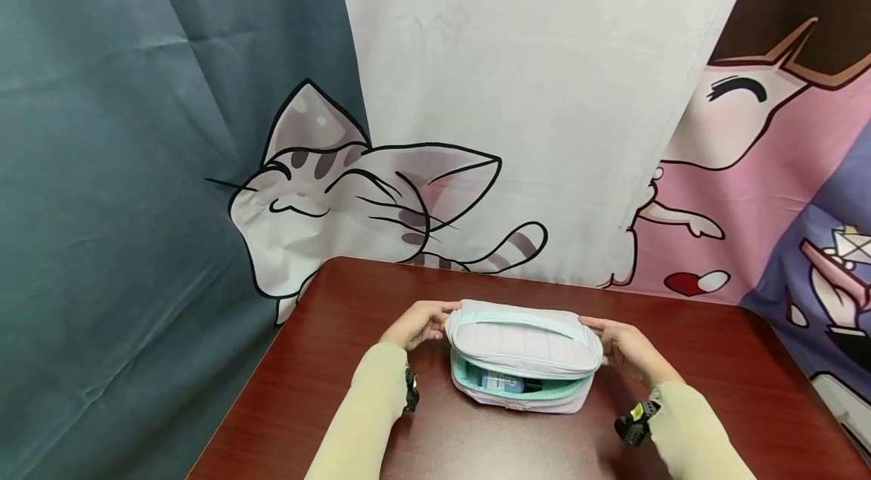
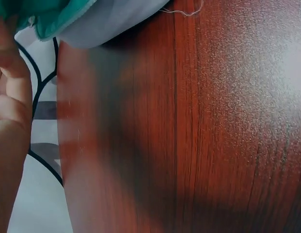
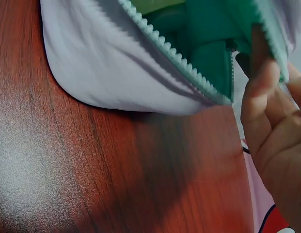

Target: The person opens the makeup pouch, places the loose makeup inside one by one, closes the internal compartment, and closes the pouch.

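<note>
On the table (image 1: 309,359), I am pinching the lid (image 1: 524,345) of the pouch (image 1: 524,359) end to end, left hand (image 1: 420,322) and right hand (image 1: 627,348), seemingly keeping it level

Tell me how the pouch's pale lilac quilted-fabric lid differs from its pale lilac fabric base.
The pale lilac quilted-fabric lid is raised, held by the left hand and right hand; the pale lilac fabric base rests on the glossy reddish-brown table. The lid carries a curved mint fabric handle; the base shows none. The lid has stitched channels; the base's side looks smooth. Both have mint zipper edges and teal-green lining.
</note>
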`<state>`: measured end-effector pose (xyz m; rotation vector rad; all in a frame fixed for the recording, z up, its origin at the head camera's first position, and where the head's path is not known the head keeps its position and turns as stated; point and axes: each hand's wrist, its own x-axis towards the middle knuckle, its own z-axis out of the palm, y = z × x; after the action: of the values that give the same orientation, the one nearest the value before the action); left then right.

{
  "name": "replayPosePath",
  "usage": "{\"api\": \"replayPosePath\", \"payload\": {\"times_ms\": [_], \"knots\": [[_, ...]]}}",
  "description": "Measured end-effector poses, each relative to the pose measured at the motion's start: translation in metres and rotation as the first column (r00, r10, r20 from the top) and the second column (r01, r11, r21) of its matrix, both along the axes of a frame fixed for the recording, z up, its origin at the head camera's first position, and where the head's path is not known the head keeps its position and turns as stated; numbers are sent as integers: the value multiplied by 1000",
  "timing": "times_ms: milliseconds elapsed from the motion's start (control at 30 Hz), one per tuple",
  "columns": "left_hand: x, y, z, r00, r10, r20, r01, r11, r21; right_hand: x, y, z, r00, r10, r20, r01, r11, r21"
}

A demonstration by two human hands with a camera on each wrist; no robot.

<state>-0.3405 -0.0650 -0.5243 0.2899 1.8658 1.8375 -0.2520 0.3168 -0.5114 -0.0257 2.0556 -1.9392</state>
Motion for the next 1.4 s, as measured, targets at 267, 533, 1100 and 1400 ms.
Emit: {"api": "replayPosePath", "payload": {"times_ms": [267,533,1100,1400], "knots": [[3,-6,-1,997,-67,49,68,997,-30,-1,-4,1,1000,2,14,-3,997,72],[12,-8,-1,984,-175,30,177,956,-233,-5,-13,-4,996,59,-60,-44,974,223],[18,62,55,721,-565,-403,63,631,-773,-9,-20,-4,996,-8,-88,42,920,389],[42,95,48,575,-763,-294,-127,272,-954,-23,-21,7,994,15,-110,45,851,522]]}}
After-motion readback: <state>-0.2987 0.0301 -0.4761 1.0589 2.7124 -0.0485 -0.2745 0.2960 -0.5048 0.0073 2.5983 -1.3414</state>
